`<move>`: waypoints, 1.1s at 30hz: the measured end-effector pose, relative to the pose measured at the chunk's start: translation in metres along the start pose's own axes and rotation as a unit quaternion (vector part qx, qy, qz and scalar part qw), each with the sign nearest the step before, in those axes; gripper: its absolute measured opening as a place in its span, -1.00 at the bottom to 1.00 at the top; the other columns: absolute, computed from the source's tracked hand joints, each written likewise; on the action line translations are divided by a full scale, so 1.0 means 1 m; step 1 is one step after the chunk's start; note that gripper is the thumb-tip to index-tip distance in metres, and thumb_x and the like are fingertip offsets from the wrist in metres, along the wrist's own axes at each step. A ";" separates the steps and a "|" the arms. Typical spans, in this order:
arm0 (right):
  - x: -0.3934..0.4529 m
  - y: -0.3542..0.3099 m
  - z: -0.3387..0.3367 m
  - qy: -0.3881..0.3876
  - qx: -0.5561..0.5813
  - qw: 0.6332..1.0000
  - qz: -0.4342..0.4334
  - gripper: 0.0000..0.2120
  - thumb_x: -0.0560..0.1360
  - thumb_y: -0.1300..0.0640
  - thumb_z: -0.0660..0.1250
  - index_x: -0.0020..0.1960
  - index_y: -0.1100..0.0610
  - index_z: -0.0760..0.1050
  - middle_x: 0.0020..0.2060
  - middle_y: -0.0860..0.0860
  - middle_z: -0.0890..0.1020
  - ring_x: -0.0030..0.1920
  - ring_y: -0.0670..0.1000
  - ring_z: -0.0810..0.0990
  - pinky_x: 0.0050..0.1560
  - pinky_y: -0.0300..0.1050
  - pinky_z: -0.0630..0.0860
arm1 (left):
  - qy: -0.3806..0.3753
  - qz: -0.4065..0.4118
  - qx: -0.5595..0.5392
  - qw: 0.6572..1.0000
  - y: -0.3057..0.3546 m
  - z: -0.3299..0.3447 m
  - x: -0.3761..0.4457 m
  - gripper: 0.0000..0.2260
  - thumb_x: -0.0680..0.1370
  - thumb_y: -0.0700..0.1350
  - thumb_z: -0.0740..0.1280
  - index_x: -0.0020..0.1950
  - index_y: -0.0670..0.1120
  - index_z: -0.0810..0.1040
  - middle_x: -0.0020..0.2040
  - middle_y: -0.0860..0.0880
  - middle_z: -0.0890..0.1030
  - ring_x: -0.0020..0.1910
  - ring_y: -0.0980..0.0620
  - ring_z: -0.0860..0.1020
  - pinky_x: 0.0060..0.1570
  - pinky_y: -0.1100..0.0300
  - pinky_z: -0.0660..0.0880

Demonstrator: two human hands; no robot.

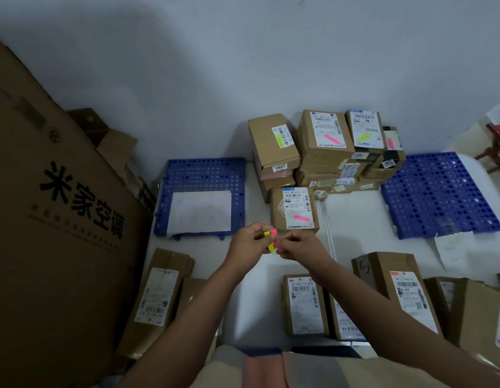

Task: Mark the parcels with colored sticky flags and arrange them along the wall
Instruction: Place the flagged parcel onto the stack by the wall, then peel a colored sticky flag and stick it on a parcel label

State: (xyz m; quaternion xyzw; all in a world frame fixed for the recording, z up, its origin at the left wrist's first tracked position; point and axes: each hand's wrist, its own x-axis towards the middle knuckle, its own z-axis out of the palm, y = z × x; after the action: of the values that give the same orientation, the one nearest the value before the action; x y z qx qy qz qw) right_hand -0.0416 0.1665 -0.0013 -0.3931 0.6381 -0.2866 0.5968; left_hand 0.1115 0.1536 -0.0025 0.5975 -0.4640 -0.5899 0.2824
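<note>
**Flags in hand, parcels at the wall**

Both hands pinch the flags [272,240]: left hand [250,242] curled round them, right hand [298,245] gripping a pink one. Flagged parcels [324,141] stand stacked against the wall; one label reads "7202". Big carton [55,214]: "米家空调".

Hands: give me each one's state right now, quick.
Left hand: fingers curled, holding the pad of sticky flags, yellow and pink.
Right hand: fingers pinching a flag at the pad's lower end.

The large carton [55,208] reads 米家空调 — small stickers on the stacked parcels [321,152] read 7202 and 120.
</note>
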 end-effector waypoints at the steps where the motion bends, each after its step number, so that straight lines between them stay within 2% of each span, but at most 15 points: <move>1: 0.000 0.000 0.002 0.002 0.002 1.000 -0.002 -0.94 0.50 0.25 0.39 -0.14 0.23 0.60 -0.21 0.14 0.66 -0.13 0.03 0.66 -0.04 -0.17 0.64 | 0.011 0.003 0.013 1.000 0.000 0.000 0.000 -0.94 0.58 -0.18 0.38 0.01 -0.05 0.63 -0.03 -0.07 0.67 -0.04 -0.01 0.64 -0.07 0.23 0.62; 5: 0.003 0.000 0.009 -0.020 0.085 0.996 0.032 -0.80 0.50 0.20 0.43 0.06 0.30 0.56 -0.14 0.17 0.66 -0.16 0.00 0.67 -0.12 -0.22 0.61 | 0.022 -0.004 0.010 1.000 -0.002 -0.008 -0.002 -0.91 0.58 -0.18 0.38 0.05 -0.13 0.63 -0.08 -0.06 0.67 -0.10 0.02 0.63 -0.10 0.24 0.61; 9: 0.006 -0.003 0.021 -0.065 0.038 0.996 0.057 -0.90 0.51 0.25 0.41 -0.02 0.28 0.60 -0.23 0.14 0.66 -0.25 -0.05 0.65 -0.22 -0.30 0.57 | 0.010 -0.024 0.002 1.000 -0.013 -0.030 -0.008 -0.87 0.58 -0.17 0.38 0.10 -0.17 0.61 -0.03 -0.16 0.67 -0.12 -0.01 0.63 -0.07 0.17 0.61; 10: 0.007 -0.003 0.026 -0.061 0.039 0.995 0.063 -0.95 0.51 0.27 0.40 -0.06 0.27 0.60 -0.26 0.13 0.65 -0.28 -0.06 0.63 -0.26 -0.32 0.56 | 0.028 -0.030 0.014 0.999 -0.019 -0.041 -0.008 -0.86 0.58 -0.16 0.37 0.13 -0.14 0.60 0.00 -0.15 0.66 -0.11 -0.02 0.63 -0.05 0.15 0.60; 12: 0.010 -0.002 0.038 -0.048 0.051 0.995 0.075 -0.95 0.52 0.31 0.38 -0.12 0.24 0.58 -0.30 0.14 0.62 -0.33 -0.08 0.61 -0.28 -0.34 0.55 | 0.122 -0.045 0.072 0.989 -0.041 -0.075 -0.005 -0.77 0.57 -0.14 0.38 0.22 -0.05 0.54 0.11 -0.09 0.61 0.00 -0.02 0.59 0.01 0.10 0.55; 14: 0.013 -0.002 0.048 -0.044 0.064 0.993 0.083 -0.93 0.53 0.31 0.37 -0.14 0.23 0.57 -0.30 0.14 0.62 -0.31 -0.08 0.59 -0.28 -0.36 0.54 | 0.233 -0.083 0.167 0.954 -0.068 -0.115 -0.008 -0.60 0.53 -0.13 0.41 0.35 -0.01 0.45 0.27 -0.11 0.52 0.17 -0.08 0.51 0.16 0.01 0.52; 15: 0.014 -0.003 0.053 -0.047 0.074 0.992 0.087 -0.93 0.53 0.31 0.36 -0.13 0.23 0.57 -0.30 0.14 0.61 -0.30 -0.06 0.58 -0.28 -0.36 0.53 | 0.262 -0.122 0.232 0.929 -0.083 -0.134 -0.012 -0.52 0.51 -0.12 0.41 0.42 0.00 0.39 0.37 -0.14 0.44 0.28 -0.13 0.45 0.25 -0.06 0.47; 17: 0.017 -0.005 0.063 -0.055 0.091 0.989 0.101 -0.94 0.53 0.30 0.37 -0.13 0.22 0.57 -0.29 0.13 0.61 -0.26 -0.04 0.57 -0.25 -0.34 0.53 | 0.242 -0.226 0.327 0.885 -0.107 -0.161 -0.023 -0.38 0.53 -0.06 0.40 0.54 0.05 0.22 0.55 -0.14 0.16 0.45 -0.25 0.24 0.41 -0.17 0.28; 18: 0.018 -0.006 0.068 -0.058 0.096 0.988 0.109 -0.95 0.52 0.29 0.38 -0.12 0.22 0.57 -0.28 0.12 0.62 -0.25 -0.04 0.57 -0.23 -0.32 0.53 | 0.211 -0.271 0.340 0.875 -0.117 -0.169 -0.028 -0.31 0.53 -0.03 0.40 0.57 0.08 0.13 0.59 -0.14 0.03 0.49 -0.29 0.15 0.45 -0.20 0.19; 20: 0.020 -0.006 0.076 -0.062 0.101 0.985 0.124 -0.96 0.52 0.28 0.39 -0.11 0.20 0.58 -0.26 0.11 0.63 -0.22 -0.03 0.59 -0.20 -0.28 0.53 | 0.149 -0.326 0.337 0.870 -0.134 -0.177 -0.035 -0.20 0.52 0.01 0.42 0.60 0.13 -0.01 0.60 -0.13 -0.10 0.51 -0.33 0.07 0.47 -0.25 0.09; 23: 0.022 -0.005 0.084 -0.062 0.108 0.982 0.140 -0.98 0.51 0.28 0.39 -0.09 0.20 0.58 -0.24 0.11 0.63 -0.19 0.00 0.60 -0.18 -0.25 0.53 | 0.102 -0.339 0.359 0.863 -0.150 -0.175 -0.039 -0.05 0.48 0.05 0.47 0.60 0.16 -0.19 0.60 -0.18 -0.14 0.54 -0.34 0.01 0.46 -0.28 0.07; 26: 0.022 -0.003 0.086 -0.057 0.114 0.980 0.155 -0.99 0.52 0.28 0.37 -0.08 0.21 0.56 -0.24 0.12 0.63 -0.18 0.00 0.62 -0.14 -0.24 0.55 | 0.105 -0.339 0.392 0.849 -0.157 -0.168 -0.041 0.02 0.46 0.07 0.49 0.58 0.17 -0.28 0.59 -0.22 -0.18 0.53 -0.36 0.00 0.47 -0.30 0.06; 30: 0.021 0.001 0.083 -0.046 0.129 0.976 0.170 -0.98 0.54 0.29 0.34 -0.06 0.24 0.54 -0.21 0.14 0.62 -0.15 0.01 0.62 -0.05 -0.20 0.57 | 0.142 -0.304 0.400 0.853 -0.147 -0.164 -0.039 -0.02 0.44 0.08 0.49 0.59 0.17 -0.18 0.56 -0.23 -0.09 0.49 -0.34 0.10 0.45 -0.26 0.13; 33: 0.023 0.000 0.079 -0.033 0.167 0.970 0.171 -0.96 0.57 0.30 0.29 -0.05 0.25 0.52 -0.15 0.15 0.62 -0.08 0.03 0.62 0.16 -0.10 0.54 | 0.179 -0.238 0.446 0.844 -0.119 -0.169 -0.031 -0.06 0.40 0.13 0.48 0.58 0.18 -0.08 0.51 -0.21 0.04 0.42 -0.30 0.19 0.42 -0.17 0.16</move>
State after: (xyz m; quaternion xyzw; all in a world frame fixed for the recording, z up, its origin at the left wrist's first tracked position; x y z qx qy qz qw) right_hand 0.0364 0.1559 -0.0235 -0.1821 0.6189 -0.2695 0.7150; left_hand 0.3053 0.1945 -0.0699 0.8461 -0.4619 -0.2517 -0.0857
